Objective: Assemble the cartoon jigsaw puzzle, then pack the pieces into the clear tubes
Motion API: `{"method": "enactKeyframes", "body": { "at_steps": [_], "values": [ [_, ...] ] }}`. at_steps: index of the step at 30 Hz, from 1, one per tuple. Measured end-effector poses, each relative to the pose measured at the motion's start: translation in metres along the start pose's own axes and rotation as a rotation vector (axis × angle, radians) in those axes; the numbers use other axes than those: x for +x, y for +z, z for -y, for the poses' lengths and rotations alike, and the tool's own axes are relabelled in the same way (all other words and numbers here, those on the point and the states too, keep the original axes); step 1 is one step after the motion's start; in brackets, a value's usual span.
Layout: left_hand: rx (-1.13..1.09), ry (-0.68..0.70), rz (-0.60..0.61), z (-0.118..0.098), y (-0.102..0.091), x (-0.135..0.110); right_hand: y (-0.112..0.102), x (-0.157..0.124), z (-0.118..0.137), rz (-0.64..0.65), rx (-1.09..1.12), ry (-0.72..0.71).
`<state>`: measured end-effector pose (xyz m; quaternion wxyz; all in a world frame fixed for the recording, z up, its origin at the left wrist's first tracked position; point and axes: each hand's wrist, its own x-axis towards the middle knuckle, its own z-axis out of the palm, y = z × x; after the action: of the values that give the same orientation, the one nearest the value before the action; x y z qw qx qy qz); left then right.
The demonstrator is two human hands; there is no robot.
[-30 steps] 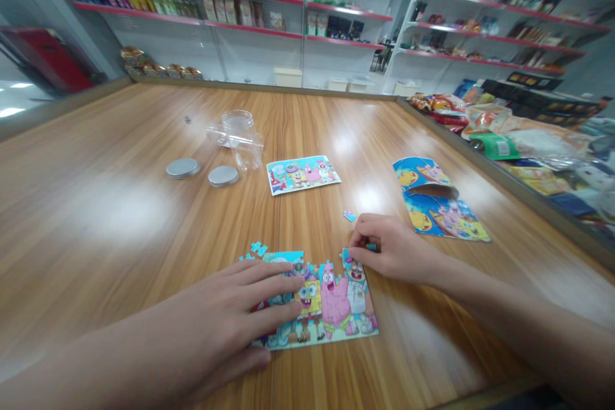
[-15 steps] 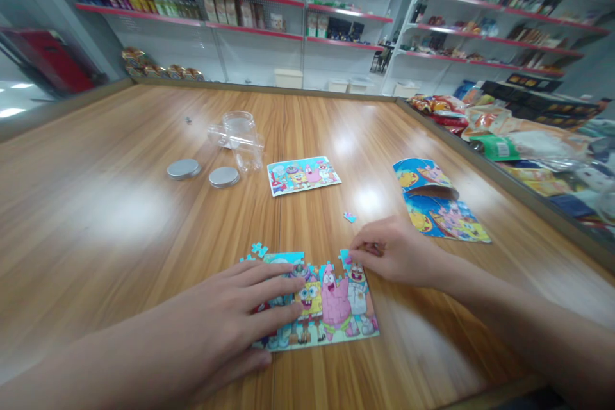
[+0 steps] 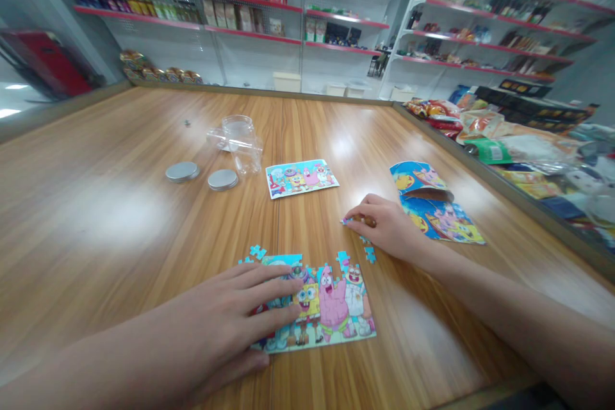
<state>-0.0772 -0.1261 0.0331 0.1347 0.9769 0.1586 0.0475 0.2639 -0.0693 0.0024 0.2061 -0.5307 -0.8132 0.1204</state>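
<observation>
Hands: left (image 3: 235, 317) flat on puzzle (image 3: 336, 304), right (image 3: 387, 227) pinching piece (image 3: 346, 220).

Your puzzle (image 3: 317, 301) lies on the table (image 3: 120, 218) right before you, with your left hand (image 3: 230, 327) flat across its left part. Your right hand (image 3: 384, 227) sits beyond the puzzle's right corner, its fingertips on a loose piece (image 3: 346, 221). Another stray piece (image 3: 369, 255) lies just beside the puzzle's upper right edge, and a few more pieces (image 3: 258, 250) sit at its upper left corner. Behind the puzzle lies a picture card (image 3: 302, 177). Left of the card are two lids (image 3: 222, 179) side by side, with the jars (image 3: 239, 138) just behind them. An opened packet (image 3: 435, 202) lies right of your right hand. Shelves (image 3: 250, 13) stand behind the table, and piled goods (image 3: 504, 134) run along its right edge.
</observation>
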Motion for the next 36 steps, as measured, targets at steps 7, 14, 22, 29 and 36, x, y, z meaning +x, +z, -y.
{"method": "enactKeyframes", "body": {
  "at_steps": [7, 14, 22, 29, 36],
  "values": [
    [-0.005, -0.001, 0.014, 0.001, 0.001, 0.0, -0.013, -0.001, 0.002, -0.01, 0.031, -0.083],
    [-0.01, 0.0, -0.025, 0.0, 0.001, 0.001, -0.008, -0.003, 0.004, 0.051, -0.08, 0.026],
    [0.004, 0.003, 0.003, 0.0, -0.002, 0.001, -0.02, -0.007, 0.008, 0.166, -0.053, -0.016],
    [-0.021, -0.005, -0.023, -0.001, -0.002, 0.002, -0.019, -0.008, 0.007, 0.175, -0.016, -0.015],
    [0.003, -0.004, 0.006, 0.001, 0.0, -0.001, -0.022, -0.013, 0.022, 0.172, 0.212, 0.078]
  ]
}}
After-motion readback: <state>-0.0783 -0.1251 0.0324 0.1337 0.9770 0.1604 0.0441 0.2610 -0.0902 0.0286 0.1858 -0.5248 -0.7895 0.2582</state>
